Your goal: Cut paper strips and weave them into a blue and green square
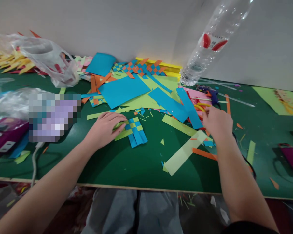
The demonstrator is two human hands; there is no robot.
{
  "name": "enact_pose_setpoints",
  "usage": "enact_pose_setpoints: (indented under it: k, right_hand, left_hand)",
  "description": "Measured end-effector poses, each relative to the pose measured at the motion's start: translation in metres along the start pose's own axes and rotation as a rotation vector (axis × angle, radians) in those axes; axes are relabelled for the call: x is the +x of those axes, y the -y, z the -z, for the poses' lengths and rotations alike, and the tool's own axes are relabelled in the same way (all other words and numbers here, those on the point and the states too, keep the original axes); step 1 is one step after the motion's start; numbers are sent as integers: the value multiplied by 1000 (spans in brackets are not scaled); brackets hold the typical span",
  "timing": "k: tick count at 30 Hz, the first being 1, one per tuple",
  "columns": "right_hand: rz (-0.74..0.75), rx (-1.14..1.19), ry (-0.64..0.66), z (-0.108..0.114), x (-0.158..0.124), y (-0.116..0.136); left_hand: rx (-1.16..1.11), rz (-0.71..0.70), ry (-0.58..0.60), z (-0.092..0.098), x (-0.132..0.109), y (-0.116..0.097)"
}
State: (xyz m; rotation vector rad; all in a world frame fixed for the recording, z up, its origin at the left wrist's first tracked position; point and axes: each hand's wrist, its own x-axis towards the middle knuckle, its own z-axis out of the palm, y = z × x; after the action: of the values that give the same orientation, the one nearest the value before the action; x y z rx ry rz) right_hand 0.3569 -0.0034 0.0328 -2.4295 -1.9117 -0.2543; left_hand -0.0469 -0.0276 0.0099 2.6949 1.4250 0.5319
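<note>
My left hand (107, 127) is closed on the left side of a small woven piece of blue and green paper strips (136, 131), which lies on the green table. A green strip end curls up between its thumb and fingers. Farther right, my right hand (217, 122) has its fingers closed at the yellow handle (202, 106) of what looks like scissors; the blades cannot be made out. Blue strips (189, 107) lie just left of that hand, and a pale green strip (184, 153) and an orange strip (204, 153) lie below it.
A tall plastic bottle (202, 55) stands tilted against the wall. Blue sheets (124, 89) and woven pieces (144, 68) are piled at the back. At left are a plastic bag (51, 60), a blurred-out device (54, 117) with a cable, and a purple box (8, 135).
</note>
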Motion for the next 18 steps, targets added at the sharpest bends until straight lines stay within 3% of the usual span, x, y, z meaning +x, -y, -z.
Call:
enact_pose_setpoints:
  k: [3,6,9,13,18]
  right_hand:
    - [-8,78,-165,8,-5,-1]
    - [111,140,-328,14,-7,-6]
    - [178,166,-402,17,-8,-10]
    - [53,274,-396,18,-7,-7]
    - [-109,601,-105,16,-6,7]
  left_hand:
    - [0,-2,10,0,0,0]
    - [-6,3,11,0,0,0]
    - [-18,7,11,0,0,0]
    - [-23,33,-21,2,1,-3]
    - [-27,62,-54,3,1,-4]
